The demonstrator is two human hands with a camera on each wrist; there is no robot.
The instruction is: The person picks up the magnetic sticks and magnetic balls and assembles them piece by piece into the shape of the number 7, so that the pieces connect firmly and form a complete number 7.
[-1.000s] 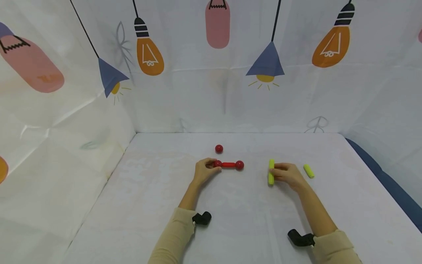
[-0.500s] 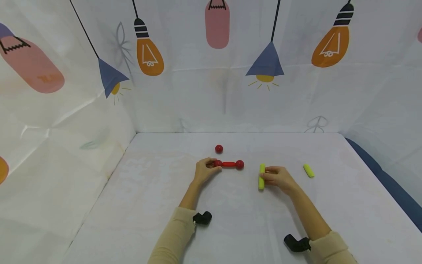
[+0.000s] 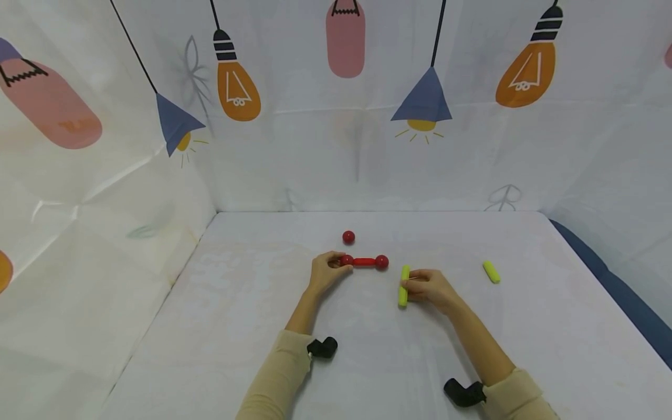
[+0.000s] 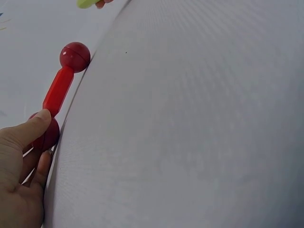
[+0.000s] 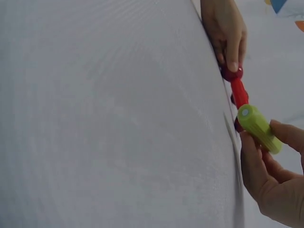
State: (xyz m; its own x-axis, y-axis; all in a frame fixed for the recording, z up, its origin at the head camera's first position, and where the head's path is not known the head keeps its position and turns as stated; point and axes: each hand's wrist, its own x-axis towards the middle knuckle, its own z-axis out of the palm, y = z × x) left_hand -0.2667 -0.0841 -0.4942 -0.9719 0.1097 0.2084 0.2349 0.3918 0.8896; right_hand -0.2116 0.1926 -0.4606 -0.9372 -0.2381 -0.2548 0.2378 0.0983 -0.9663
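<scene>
While my left fingers (image 4: 39,124) pinch one ball (image 4: 50,137), seemingly steadying its bar (image 4: 58,91), my right fingers (image 5: 254,164) hold a yellow stick (image 5: 260,130).

In the head view, the left forearm (image 3: 301,315) and the right forearm (image 3: 480,341) are stretched forward from the bottom edge, both angled inward. The left grip (image 3: 326,273) is extended slightly farther forward, with its thumb (image 4: 34,129) and fingers (image 4: 42,167) bent into a pinch. The right grip (image 3: 431,289) is held apart from it, fingertips pointed inward, and is likewise set in a pinch between thumb and fingers.
</scene>
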